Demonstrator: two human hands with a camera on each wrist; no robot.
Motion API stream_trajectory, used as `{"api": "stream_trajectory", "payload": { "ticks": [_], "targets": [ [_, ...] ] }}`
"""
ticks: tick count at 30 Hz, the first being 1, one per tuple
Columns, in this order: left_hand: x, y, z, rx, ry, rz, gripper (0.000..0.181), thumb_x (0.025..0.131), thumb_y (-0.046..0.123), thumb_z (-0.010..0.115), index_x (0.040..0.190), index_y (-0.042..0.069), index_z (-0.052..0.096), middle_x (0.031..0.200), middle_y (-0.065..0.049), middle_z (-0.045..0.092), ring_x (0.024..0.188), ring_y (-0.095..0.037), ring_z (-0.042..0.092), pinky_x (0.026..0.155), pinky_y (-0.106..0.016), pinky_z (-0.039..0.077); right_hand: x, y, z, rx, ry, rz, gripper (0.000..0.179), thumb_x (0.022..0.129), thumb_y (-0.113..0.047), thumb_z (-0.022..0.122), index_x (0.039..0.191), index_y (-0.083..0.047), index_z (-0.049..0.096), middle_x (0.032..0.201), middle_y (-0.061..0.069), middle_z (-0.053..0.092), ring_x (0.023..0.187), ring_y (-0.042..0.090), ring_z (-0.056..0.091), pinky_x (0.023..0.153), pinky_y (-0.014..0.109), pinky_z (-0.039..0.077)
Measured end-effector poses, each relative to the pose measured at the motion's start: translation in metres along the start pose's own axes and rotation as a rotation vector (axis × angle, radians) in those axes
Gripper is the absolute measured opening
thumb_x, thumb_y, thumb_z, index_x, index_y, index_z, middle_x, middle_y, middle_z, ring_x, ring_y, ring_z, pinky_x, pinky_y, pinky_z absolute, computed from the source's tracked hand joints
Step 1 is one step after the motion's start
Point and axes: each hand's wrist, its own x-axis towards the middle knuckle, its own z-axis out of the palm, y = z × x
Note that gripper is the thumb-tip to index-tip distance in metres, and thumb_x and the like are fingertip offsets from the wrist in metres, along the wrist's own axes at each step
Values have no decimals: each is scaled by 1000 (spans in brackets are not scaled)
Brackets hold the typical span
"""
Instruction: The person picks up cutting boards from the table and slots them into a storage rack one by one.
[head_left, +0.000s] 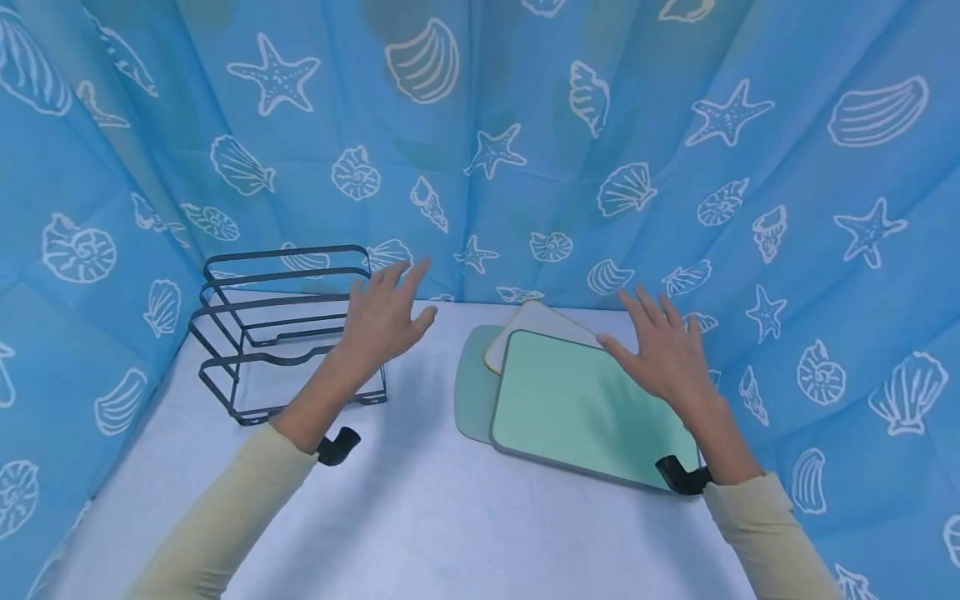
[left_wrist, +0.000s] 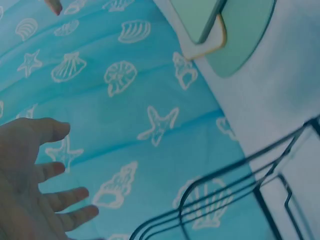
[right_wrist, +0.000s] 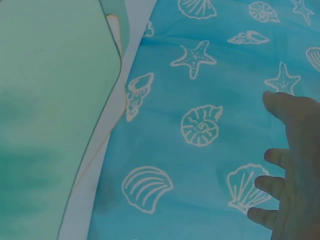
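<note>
My left hand [head_left: 386, 315] hovers with spread fingers beside the right end of a black wire rack [head_left: 258, 361], holding nothing. Over the right part of a light green cutting board [head_left: 570, 400] with a grey edge, my right hand [head_left: 663, 348] is raised, fingers apart, also holding nothing; its shadow falls on the board. Beneath that board lie a white board [head_left: 534, 321] with a yellowish rim and a rounded grey-green board [head_left: 474, 392], both partly covered. In the left wrist view the rack [left_wrist: 270, 170] and the stacked boards' corners show past the hand [left_wrist: 30, 175].
A blue curtain [head_left: 480, 217] printed with white shells and starfish encloses the back and sides of the white table [head_left: 465, 517]. The rack stands at the left, the board stack right of centre. A small black device [head_left: 339, 446] sits at each wrist.
</note>
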Motion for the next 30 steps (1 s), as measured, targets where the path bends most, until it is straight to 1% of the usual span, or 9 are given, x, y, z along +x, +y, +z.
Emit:
{"api": "stream_trajectory", "payload": {
  "ticks": [1,3,6,8,11,16,21,26,30],
  "targets": [
    [-1,1,3,-13,11,17,65,95,31,66,152,11,41,147,-21,45,131,-41,46,101,-64,40,-2,1,1,10,5,-4,78,98,-55,53,158,-11,28,160,21,24,144,50,17,106,77,11],
    [-4,4,9,-60,9,34,62,95,29,67,150,9,44,143,-22,49,125,-41,52,93,-59,49,-5,5,4,22,18,-18,77,98,-52,56,157,-9,30,158,23,27,142,51,21,106,75,17],
    [-8,9,15,-162,-35,14,60,96,26,66,149,8,46,142,-21,51,122,-39,55,87,-54,54,-10,10,9,54,34,-33,74,99,-46,58,155,-6,32,155,26,31,139,51,27,106,72,25],
    [-10,13,19,-244,-80,-25,59,96,25,66,149,9,45,143,-19,52,126,-38,53,92,-55,51,-13,14,13,74,44,-25,73,99,-44,60,154,-4,34,153,26,34,138,49,30,106,69,28],
    [-12,18,25,-331,-139,-65,58,97,24,65,150,9,44,142,-16,53,128,-35,52,96,-53,50,-19,21,17,109,56,8,68,99,-40,61,151,-2,39,151,26,38,136,48,35,106,68,30],
    [-14,27,38,-437,-206,-102,57,98,23,64,150,10,43,139,-15,56,126,-34,54,94,-52,51,-29,29,22,158,31,64,62,99,-35,61,146,1,43,147,29,40,133,50,37,103,69,33],
    [-18,31,63,-597,-244,-129,54,98,21,62,149,9,45,134,-16,59,122,-35,57,93,-47,53,-39,38,26,213,1,117,58,100,-31,60,145,3,44,145,31,40,132,51,37,102,69,33],
    [-23,32,88,-780,-303,-243,52,99,21,61,147,10,47,128,-15,62,119,-33,59,94,-44,53,-47,49,35,259,-24,149,55,101,-29,60,143,4,46,142,31,42,132,50,37,102,68,35],
    [-26,32,100,-832,-360,-309,53,98,23,62,147,10,47,125,-12,63,117,-31,60,95,-45,52,-52,60,43,278,-51,151,54,100,-26,61,141,7,47,140,32,44,132,51,37,103,67,34]
  ]
}}
